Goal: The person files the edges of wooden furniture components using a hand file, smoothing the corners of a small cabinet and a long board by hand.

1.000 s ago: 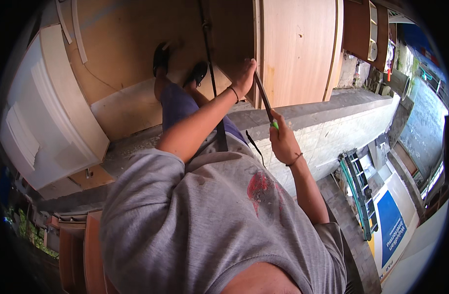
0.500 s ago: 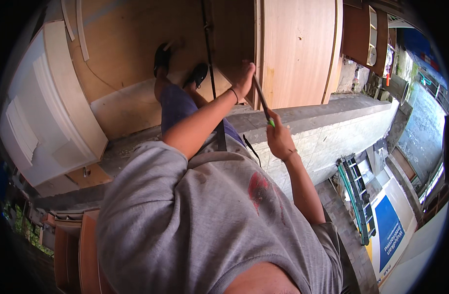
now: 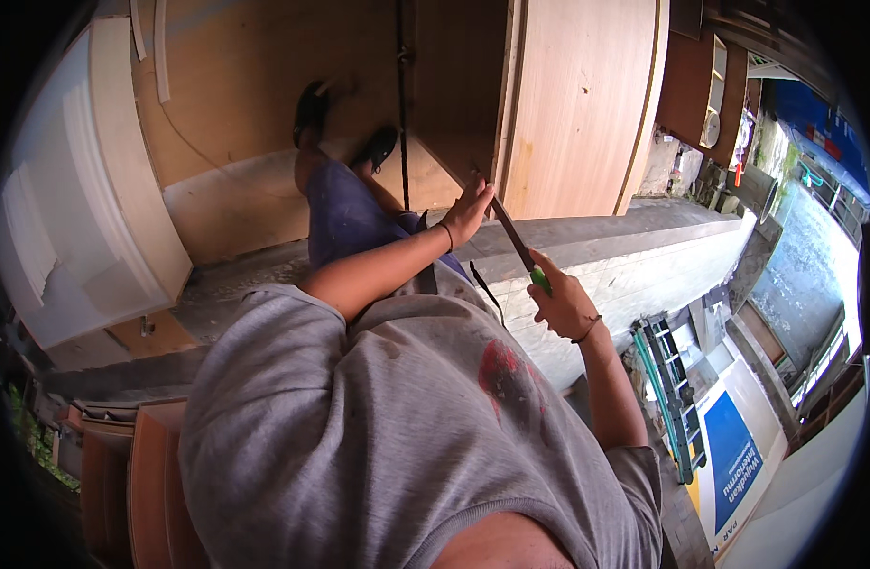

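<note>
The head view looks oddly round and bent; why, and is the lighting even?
Head view: fisheye bends the wooden cabinet and concrete ledge toward a black rim; the right side outdoors glares bright, the lower left is dim; the left hand and right hand on the green-handled tool stay fairly sharp.

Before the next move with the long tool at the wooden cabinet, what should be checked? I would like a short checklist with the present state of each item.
1. Right hand closed around the green handle: ok.
2. Left hand steadies the dark tool shaft near its far end: ok.
3. Tool tip seated at the edge of the wooden cabinet panel: cannot tell, the left hand hides it.
4. Left fingers away from the tip: cannot tell.
5. Black cord hangs apart from the tool: ok.
6. Feet rest on the board: ok.
</note>
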### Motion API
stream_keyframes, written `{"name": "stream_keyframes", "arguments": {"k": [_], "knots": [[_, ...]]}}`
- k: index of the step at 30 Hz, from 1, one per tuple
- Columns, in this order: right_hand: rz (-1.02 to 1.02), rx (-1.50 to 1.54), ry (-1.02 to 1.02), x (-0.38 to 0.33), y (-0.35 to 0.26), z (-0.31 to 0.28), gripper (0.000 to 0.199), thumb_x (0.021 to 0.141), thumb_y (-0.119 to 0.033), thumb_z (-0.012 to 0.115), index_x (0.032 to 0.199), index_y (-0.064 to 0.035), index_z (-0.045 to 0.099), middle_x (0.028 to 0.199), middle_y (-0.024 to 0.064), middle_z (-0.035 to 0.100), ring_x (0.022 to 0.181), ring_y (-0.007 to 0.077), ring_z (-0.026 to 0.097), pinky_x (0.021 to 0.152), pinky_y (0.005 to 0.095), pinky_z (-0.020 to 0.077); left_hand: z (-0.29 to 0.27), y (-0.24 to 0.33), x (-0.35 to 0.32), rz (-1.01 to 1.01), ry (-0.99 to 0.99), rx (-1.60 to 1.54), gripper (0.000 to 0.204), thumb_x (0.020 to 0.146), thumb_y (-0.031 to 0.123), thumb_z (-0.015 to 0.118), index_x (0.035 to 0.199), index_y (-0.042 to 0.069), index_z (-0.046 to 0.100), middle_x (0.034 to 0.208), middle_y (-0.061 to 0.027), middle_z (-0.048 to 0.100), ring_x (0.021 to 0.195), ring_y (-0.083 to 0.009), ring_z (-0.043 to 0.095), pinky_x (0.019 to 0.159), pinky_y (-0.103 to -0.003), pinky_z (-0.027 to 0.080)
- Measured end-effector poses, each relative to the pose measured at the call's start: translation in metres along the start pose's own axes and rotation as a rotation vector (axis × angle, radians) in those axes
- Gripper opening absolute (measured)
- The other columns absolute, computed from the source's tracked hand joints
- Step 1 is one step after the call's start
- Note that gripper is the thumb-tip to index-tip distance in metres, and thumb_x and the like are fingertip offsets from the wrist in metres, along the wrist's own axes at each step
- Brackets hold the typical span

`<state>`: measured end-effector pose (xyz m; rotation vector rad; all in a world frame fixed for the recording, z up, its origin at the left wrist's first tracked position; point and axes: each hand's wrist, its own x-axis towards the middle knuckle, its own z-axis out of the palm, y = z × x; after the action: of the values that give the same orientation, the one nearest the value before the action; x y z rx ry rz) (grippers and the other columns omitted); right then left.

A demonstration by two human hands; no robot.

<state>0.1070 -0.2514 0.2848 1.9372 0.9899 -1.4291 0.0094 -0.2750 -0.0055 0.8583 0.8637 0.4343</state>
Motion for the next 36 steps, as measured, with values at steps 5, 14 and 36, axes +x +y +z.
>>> {"name": "stream_keyframes", "arguments": {"k": [5,14,36], "knots": [[-0.158,-0.647,0.243,0.000,0.002,0.006,0.050,0.088,-0.012,0.047,0.138,-0.0121,0.044,0.094,0.0238,0.063,0.078,0.0372,0.067,0.070,0.0481,0.0534,0.020,-0.015,-0.010,0.080,0.120,-0.030,0.065,0.103,0.041,0.021,0.146,-0.008,0.015,0.154,-0.0284,0.010,0.145,-0.0366,0.008,0.118,-0.040,0.012],[-0.234,-0.832,0.191,0.052,-0.054,-0.040,0.037,0.091,-0.013,0.045,0.126,-0.0062,0.055,0.080,0.0234,0.065,0.075,0.0400,0.066,0.069,0.0491,0.0537,0.013,-0.028,0.052,-0.075,0.140,-0.225,0.051,0.102,0.030,0.027,0.138,-0.006,0.030,0.150,-0.0274,0.023,0.141,-0.0406,0.017,0.115,-0.042,0.019],[-0.190,-0.971,0.028,0.035,-0.089,-0.033,0.031,0.089,-0.009,0.042,0.114,0.0027,0.056,0.081,0.0237,0.066,0.079,0.0374,0.068,0.072,0.0465,0.0551,0.040,-0.036,0.018,-0.107,0.169,-0.526,0.058,0.101,0.041,0.033,0.141,-0.001,0.025,0.140,-0.0189,0.034,0.132,-0.0293,0.030,0.110,-0.036,0.025]]}}
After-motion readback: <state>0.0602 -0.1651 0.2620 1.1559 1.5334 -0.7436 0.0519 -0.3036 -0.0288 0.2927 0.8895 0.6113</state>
